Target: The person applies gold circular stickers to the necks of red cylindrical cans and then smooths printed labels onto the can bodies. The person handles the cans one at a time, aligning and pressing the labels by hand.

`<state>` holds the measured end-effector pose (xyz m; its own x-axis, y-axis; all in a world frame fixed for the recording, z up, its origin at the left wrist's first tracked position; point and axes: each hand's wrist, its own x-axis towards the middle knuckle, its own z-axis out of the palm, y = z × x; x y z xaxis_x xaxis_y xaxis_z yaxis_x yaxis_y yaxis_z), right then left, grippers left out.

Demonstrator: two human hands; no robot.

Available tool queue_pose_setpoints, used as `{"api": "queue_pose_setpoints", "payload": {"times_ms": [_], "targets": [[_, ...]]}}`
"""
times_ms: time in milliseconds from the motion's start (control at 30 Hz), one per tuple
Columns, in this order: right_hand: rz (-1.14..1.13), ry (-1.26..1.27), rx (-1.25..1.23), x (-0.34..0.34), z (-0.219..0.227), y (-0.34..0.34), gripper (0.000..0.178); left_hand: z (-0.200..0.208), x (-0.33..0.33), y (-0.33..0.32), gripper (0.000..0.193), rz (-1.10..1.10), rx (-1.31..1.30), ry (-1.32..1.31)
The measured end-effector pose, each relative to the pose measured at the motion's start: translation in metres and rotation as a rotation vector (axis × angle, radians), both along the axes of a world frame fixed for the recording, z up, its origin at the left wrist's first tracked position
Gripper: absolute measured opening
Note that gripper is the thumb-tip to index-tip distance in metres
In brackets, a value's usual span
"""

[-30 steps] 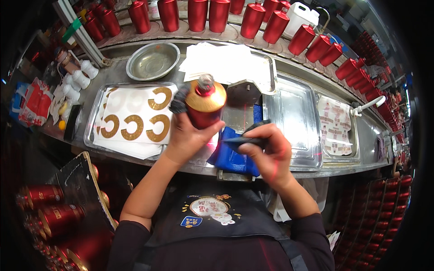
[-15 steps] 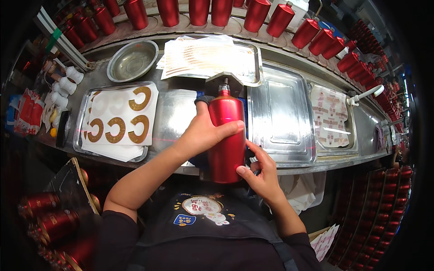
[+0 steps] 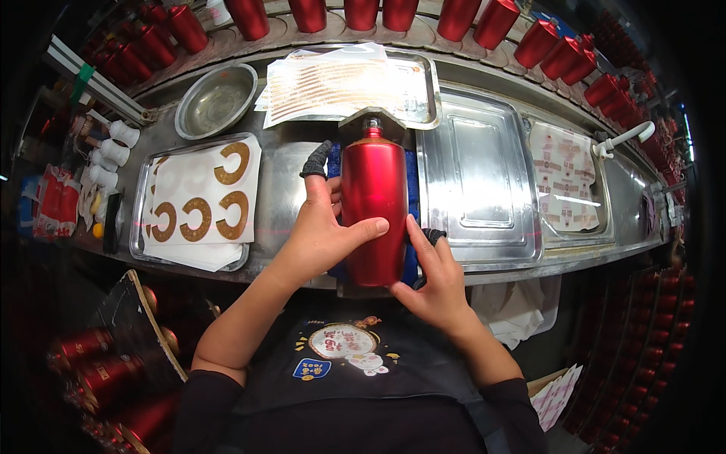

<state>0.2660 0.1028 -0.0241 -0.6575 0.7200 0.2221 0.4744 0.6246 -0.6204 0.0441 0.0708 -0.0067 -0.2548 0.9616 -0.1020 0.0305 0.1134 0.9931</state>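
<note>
A glossy red bottle [image 3: 376, 200] with a narrow clear neck lies in front of me, its neck pointing away. My left hand [image 3: 321, 223] grips its left side, thumb laid across the front and the index finger, in a black finger cover, stretched out away from it. Low on the right side, my right hand [image 3: 432, 281] holds the bottle near its base; a black cover shows on one of its fingers too. Under the bottle is a blue padded rest [image 3: 412, 181], with a dark metal bracket [image 3: 393, 129] around the neck end.
To the left, a metal tray [image 3: 139, 219] bears sheets with gold C-shaped labels, below a metal bowl [image 3: 215, 102]. Striped label sheets [image 3: 325, 83] lie on a tray behind the bottle. An upturned tray [image 3: 480, 181] sits at right. Red bottles [image 3: 363, 11] line a conveyor beyond.
The bottle has shifted slightly away from me, onto the blue rest. My left index finger has lifted off the bottle and straightened, while my right hand stays by the base.
</note>
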Motion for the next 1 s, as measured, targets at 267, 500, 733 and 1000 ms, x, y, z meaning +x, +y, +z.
{"api": "queue_pose_setpoints", "payload": {"times_ms": [267, 500, 733, 1000], "targets": [[0.012, -0.005, -0.038, 0.001, -0.012, 0.001, 0.095, -0.002, 0.018, -0.003, 0.081, 0.152, 0.040, 0.201], [0.019, -0.022, -0.161, 0.003, 0.008, 0.004, 0.087, -0.013, -0.030, -0.004, 0.081, 0.256, -0.033, -0.037], [-0.057, 0.116, -0.357, 0.009, 0.025, 0.022, 0.071, -0.035, -0.159, 0.053, 0.047, 0.662, -0.184, 0.245], [-0.105, 0.169, -0.367, 0.004, 0.018, 0.027, 0.065, -0.043, -0.155, 0.089, 0.050, 0.704, -0.233, 0.143]]}}
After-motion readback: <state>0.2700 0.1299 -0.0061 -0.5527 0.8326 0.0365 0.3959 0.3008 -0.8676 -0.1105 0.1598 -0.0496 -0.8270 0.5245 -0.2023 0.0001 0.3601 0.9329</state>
